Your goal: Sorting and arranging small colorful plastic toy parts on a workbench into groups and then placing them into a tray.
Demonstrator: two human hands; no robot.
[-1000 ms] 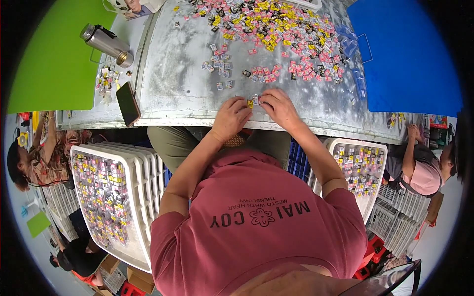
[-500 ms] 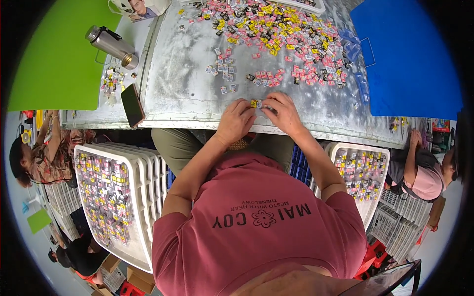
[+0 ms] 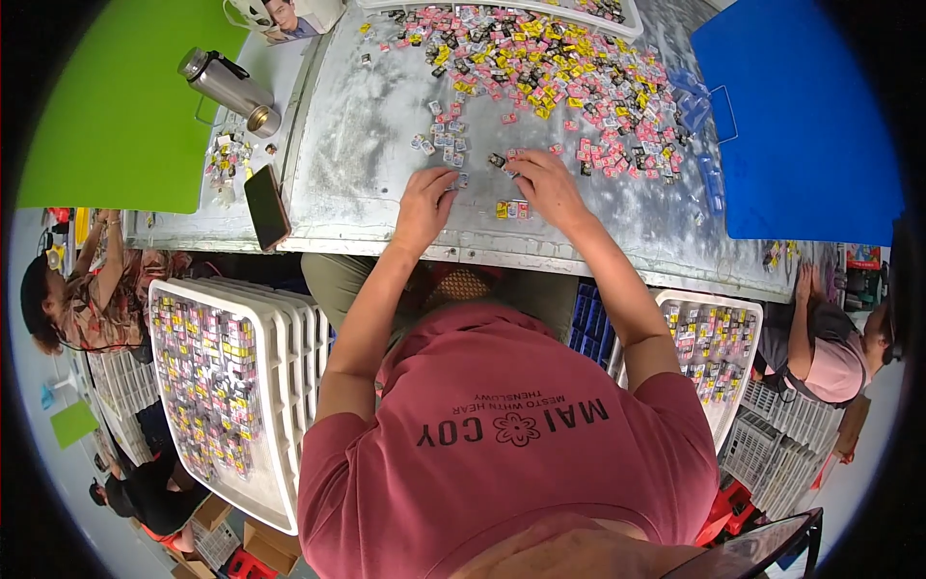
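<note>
Small flat block-like pieces in pink, yellow, black and white lie over the metal-topped table. My left hand is closed, its fingertips at a small white-and-blue piece. A loose group of white-and-blue pieces sits just beyond it. Over a few pink and black pieces, my right hand has its fingers bent and drawn together; what lies under the fingertips is mostly hidden. Between my hands, closer to the front edge, a short row of yellow, white and pink pieces stands side by side, touched by neither hand.
A large mixed heap of pieces covers the far table, before a white tray. At left are a phone, a steel flask and a green board. A blue board is at right. Filled trays flank my legs.
Both hands have left the short row near the edge and moved farther onto the table, spreading apart. The row stays behind and now shows a pink piece too.
</note>
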